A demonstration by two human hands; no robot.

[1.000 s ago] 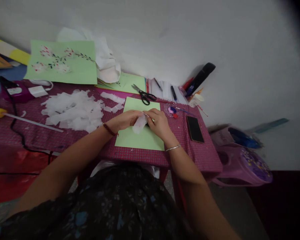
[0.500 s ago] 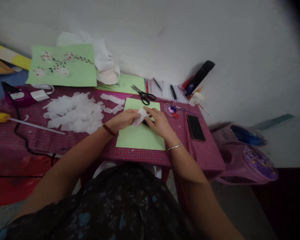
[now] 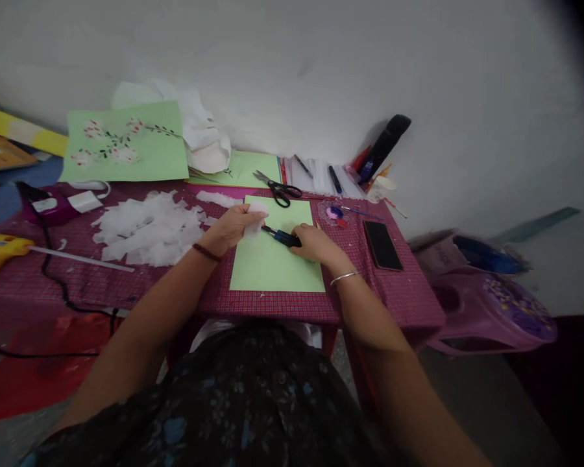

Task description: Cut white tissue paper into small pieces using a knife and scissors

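A thin white tissue piece [image 3: 255, 222] is pinched in my left hand [image 3: 233, 226], over the upper left of a light green sheet [image 3: 277, 272]. My right hand [image 3: 315, 243] has its fingers closed round the rear end of a dark blue and black tool [image 3: 283, 237], which lies low over the sheet and points left towards the tissue. The tool's exact kind is hard to make out. Black-handled scissors [image 3: 279, 190] rest just beyond the sheet. Left of my left hand spreads a heap of white tissue pieces [image 3: 148, 227].
A yellow glue gun [image 3: 2, 250] with a long stick and a purple device [image 3: 51, 206] with a black cord are at the left. Behind stands a decorated green sheet [image 3: 126, 143]. A phone [image 3: 382, 245] lies at the right, near a paint palette [image 3: 335, 213].
My hands have moved apart. My left hand has drawn left with the tissue, while my right hand has let go of it and now holds the dark tool. The view has shifted slightly.
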